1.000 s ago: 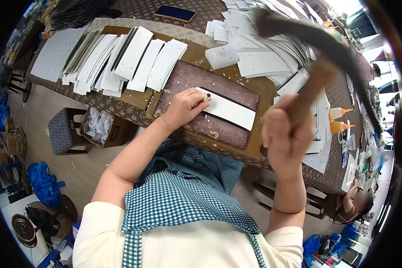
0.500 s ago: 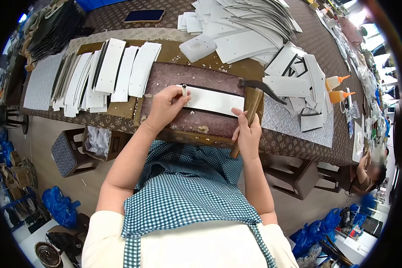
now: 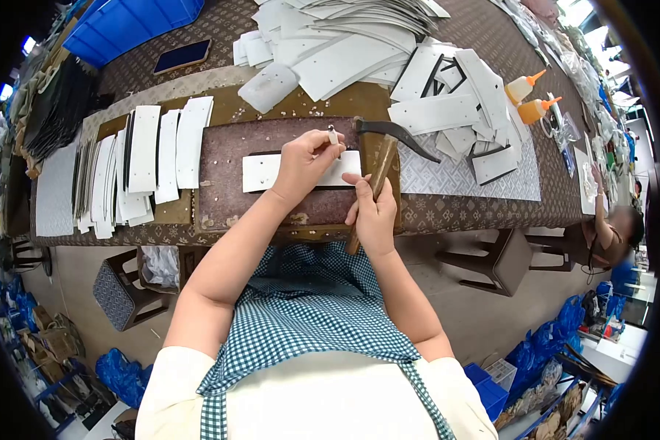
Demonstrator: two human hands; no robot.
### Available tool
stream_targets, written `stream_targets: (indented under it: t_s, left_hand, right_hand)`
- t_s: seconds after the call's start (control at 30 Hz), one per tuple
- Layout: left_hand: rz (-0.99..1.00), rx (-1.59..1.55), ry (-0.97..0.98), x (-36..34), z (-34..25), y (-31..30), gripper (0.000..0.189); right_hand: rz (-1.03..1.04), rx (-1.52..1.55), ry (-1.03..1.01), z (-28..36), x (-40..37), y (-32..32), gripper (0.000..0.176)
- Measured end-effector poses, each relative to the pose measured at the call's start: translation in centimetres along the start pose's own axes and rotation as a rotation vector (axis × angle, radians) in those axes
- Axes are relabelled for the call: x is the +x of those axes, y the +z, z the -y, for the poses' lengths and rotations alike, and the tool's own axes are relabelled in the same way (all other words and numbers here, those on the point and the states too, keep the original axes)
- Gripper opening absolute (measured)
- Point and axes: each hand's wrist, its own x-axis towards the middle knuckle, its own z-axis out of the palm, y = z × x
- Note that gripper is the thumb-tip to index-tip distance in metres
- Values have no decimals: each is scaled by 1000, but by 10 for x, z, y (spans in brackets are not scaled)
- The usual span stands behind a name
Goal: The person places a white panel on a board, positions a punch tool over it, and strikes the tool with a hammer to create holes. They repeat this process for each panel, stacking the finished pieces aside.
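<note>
A white strip with a dark edge [image 3: 260, 173] lies flat on the worn purplish block [image 3: 224, 147]. My left hand [image 3: 304, 165] is closed over the strip's right half, pinching a short, light-coloured punch with a dark metal top [image 3: 333, 135]. Its lower tip is hidden behind my fingers. My right hand [image 3: 375, 213] grips the wooden handle of a hammer [image 3: 380, 165], just beside the strip's right end. The dark curved hammer head points away from me, above the block's far right corner.
Upright white strips [image 3: 145, 147] stand in a row on the left. Loose white pieces [image 3: 433, 111] pile up behind and to the right, near two glue bottles [image 3: 539, 110]. A phone [image 3: 182, 56] and a blue bin [image 3: 136, 29] are at the back. Another person [image 3: 609, 235] sits far right.
My left hand has moved with the punch from the strip's left end towards its right end. My right hand still holds the hammer beside it. The camera view has shifted.
</note>
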Motion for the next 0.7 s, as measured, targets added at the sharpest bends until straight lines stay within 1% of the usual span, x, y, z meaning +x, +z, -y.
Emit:
stream_targets:
  t_s: [0.13,0.37,0.43,0.47,0.5,0.57,0.6,0.63,0.67,0.7]
  left_hand:
    - [33,69,3,1,0,1,15]
    - [66,270,255,5,7,2,11]
    - [57,304,328,8,7,2,11]
    - [54,321,363,8,7,2,11]
    - [58,325,360,8,5,3,11]
    - [65,333,359,8,3,3,11]
    - [59,332,380,9,4,4,11]
    - [50,332,400,9,8,5,11]
    - [38,333,419,9,12,5,11]
    - [37,333,431,9,12,5,10]
  right_hand:
    - [-7,-15,2,2,-1,0,17]
    - [5,1,9,3,0,-2,16]
    - [83,-31,63,23,2,-11,16]
    - [114,-100,41,41,6,-18,14]
    - [145,-200,16,77,8,-23,13]
    - [183,-273,-198,138,10,-33,12]
    - [187,-213,-345,161,9,-35,14]
    - [191,-128,-449,181,6,-35,18]
    - [207,-87,-558,192,6,-36,21]
    - [203,-75,-605,193,6,-34,21]
